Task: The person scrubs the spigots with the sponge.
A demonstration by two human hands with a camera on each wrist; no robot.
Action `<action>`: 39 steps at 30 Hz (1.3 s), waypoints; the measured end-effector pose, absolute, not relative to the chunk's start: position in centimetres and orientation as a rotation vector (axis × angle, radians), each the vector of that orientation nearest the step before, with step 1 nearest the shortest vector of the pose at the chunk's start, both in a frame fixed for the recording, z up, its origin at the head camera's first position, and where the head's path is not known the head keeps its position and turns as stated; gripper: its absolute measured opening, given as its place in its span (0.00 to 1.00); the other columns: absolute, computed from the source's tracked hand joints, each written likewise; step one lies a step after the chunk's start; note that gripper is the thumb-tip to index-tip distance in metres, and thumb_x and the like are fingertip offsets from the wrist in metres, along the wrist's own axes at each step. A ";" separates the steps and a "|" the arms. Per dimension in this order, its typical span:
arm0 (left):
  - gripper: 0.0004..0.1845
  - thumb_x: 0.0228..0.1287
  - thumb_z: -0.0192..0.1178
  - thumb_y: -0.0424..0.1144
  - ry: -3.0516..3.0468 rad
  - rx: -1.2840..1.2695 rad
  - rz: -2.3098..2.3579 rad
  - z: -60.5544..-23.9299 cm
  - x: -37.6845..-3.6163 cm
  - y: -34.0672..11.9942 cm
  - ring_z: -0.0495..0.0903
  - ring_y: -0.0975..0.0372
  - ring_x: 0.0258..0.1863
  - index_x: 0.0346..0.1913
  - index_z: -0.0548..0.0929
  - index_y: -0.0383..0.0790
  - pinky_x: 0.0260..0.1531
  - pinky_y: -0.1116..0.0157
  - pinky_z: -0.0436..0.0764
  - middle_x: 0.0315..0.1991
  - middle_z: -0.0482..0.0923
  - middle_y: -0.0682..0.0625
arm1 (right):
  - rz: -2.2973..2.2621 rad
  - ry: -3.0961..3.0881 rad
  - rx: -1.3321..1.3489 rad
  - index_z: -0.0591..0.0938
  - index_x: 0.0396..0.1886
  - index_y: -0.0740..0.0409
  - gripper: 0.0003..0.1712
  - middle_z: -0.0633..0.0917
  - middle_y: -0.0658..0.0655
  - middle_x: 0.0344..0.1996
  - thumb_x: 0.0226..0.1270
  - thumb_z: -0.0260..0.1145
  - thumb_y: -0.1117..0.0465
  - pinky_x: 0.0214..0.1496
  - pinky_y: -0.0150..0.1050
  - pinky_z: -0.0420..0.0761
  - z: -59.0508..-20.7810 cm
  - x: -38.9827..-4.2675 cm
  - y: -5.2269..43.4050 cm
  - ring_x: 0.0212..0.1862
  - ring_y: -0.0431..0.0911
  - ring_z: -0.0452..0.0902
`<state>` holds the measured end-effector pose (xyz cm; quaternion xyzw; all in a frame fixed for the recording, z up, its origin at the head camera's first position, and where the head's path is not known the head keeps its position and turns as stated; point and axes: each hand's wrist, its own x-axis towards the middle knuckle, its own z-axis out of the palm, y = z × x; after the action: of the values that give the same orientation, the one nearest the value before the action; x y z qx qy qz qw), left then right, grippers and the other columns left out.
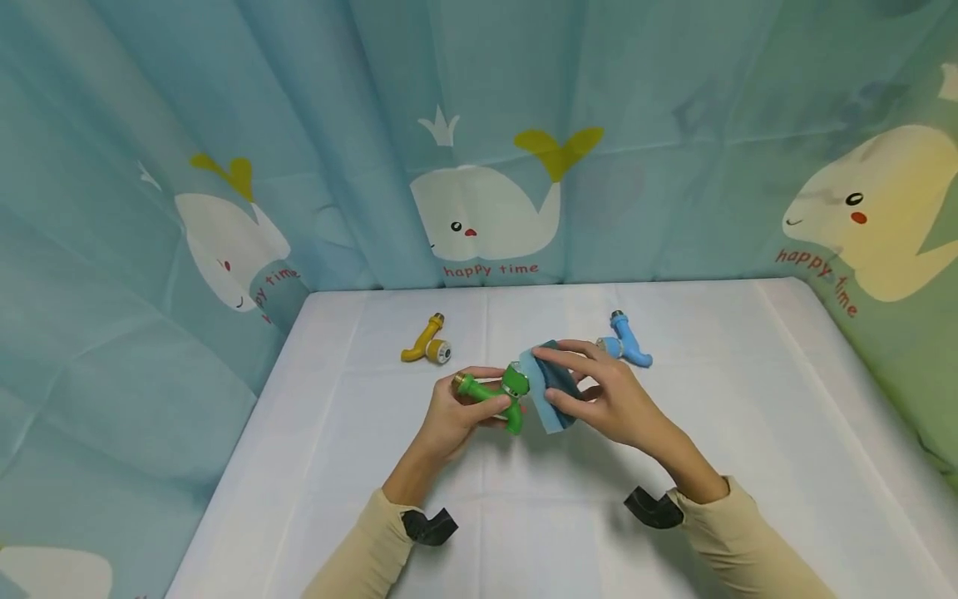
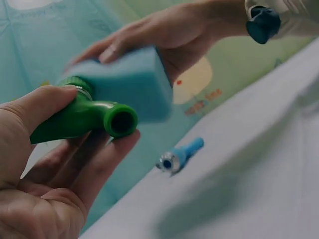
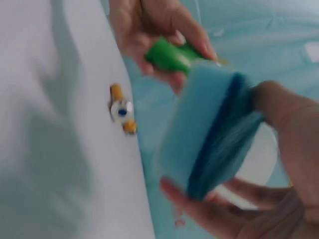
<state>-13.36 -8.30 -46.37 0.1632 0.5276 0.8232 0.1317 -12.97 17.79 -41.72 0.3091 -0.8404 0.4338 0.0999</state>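
My left hand (image 1: pixel 467 408) grips a green faucet (image 1: pixel 482 391), thumb on top and fingers beneath, with its threaded brass end toward the left. In the left wrist view the faucet's open spout (image 2: pixel 121 122) faces the camera. My right hand (image 1: pixel 609 395) pinches a blue sponge (image 1: pixel 550 391) between thumb and fingers. The sponge has a light blue side and a darker blue scouring side, plain in the right wrist view. Its light side faces the faucet, right at the green knob (image 1: pixel 515 379). Both hands are above the white table.
A yellow faucet (image 1: pixel 427 341) lies on the white table (image 1: pixel 359 466) at the back left. Behind the right hand lies a blue faucet (image 1: pixel 629 339). A light blue curtain (image 1: pixel 314 166) with whale prints surrounds the table's back and sides.
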 end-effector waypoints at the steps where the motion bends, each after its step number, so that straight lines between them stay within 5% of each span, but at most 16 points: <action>1: 0.21 0.64 0.66 0.22 1.506 0.464 2.405 -46.4 -13.4 -8.3 0.90 0.49 0.39 0.59 0.79 0.26 0.33 0.58 0.89 0.46 0.88 0.40 | 1.276 -2.474 0.897 0.80 0.69 0.46 0.31 0.78 0.63 0.64 0.66 0.75 0.62 0.33 0.37 0.86 -41.8 -13.0 17.8 0.37 0.42 0.83; 9: 0.19 0.64 0.65 0.20 1.497 0.493 2.390 -46.1 -13.5 -8.3 0.90 0.49 0.39 0.57 0.82 0.32 0.35 0.57 0.89 0.47 0.88 0.41 | 1.154 -2.514 0.883 0.81 0.68 0.44 0.31 0.76 0.65 0.65 0.65 0.76 0.59 0.37 0.40 0.86 -41.9 -13.4 18.2 0.44 0.52 0.83; 15: 0.22 0.64 0.69 0.25 1.694 0.467 2.317 -45.4 -14.1 -8.1 0.90 0.46 0.38 0.60 0.79 0.32 0.38 0.50 0.88 0.48 0.86 0.35 | 1.099 -2.547 0.761 0.83 0.66 0.46 0.31 0.77 0.69 0.62 0.62 0.78 0.62 0.32 0.41 0.84 -42.9 -13.6 20.1 0.39 0.50 0.85; 24: 0.40 0.63 0.71 0.28 2.057 0.327 2.240 -45.1 -15.4 -7.3 0.90 0.51 0.31 0.71 0.60 0.50 0.30 0.58 0.88 0.36 0.87 0.34 | 1.152 -2.555 0.669 0.83 0.66 0.48 0.31 0.78 0.66 0.62 0.61 0.78 0.63 0.28 0.35 0.82 -43.8 -12.8 22.3 0.35 0.44 0.81; 30: 0.40 0.64 0.73 0.32 2.186 0.266 2.186 -45.4 -16.4 -6.9 0.89 0.54 0.31 0.73 0.63 0.55 0.31 0.63 0.87 0.36 0.88 0.36 | 1.132 -2.556 0.633 0.83 0.66 0.48 0.32 0.80 0.65 0.61 0.61 0.78 0.64 0.31 0.39 0.83 -44.5 -12.1 23.3 0.36 0.44 0.81; 39: 0.49 0.57 0.74 0.24 1.968 0.190 2.156 -45.5 -18.0 -6.2 0.90 0.50 0.41 0.75 0.64 0.61 0.44 0.60 0.87 0.45 0.86 0.34 | 1.133 -2.572 0.566 0.82 0.67 0.48 0.33 0.78 0.66 0.62 0.62 0.78 0.64 0.31 0.39 0.84 -45.2 -11.4 24.6 0.36 0.46 0.81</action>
<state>-17.99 -6.19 -45.45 0.0647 0.6687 0.7328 0.1080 -11.44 24.64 -45.21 0.1955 -0.8886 0.3916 0.1370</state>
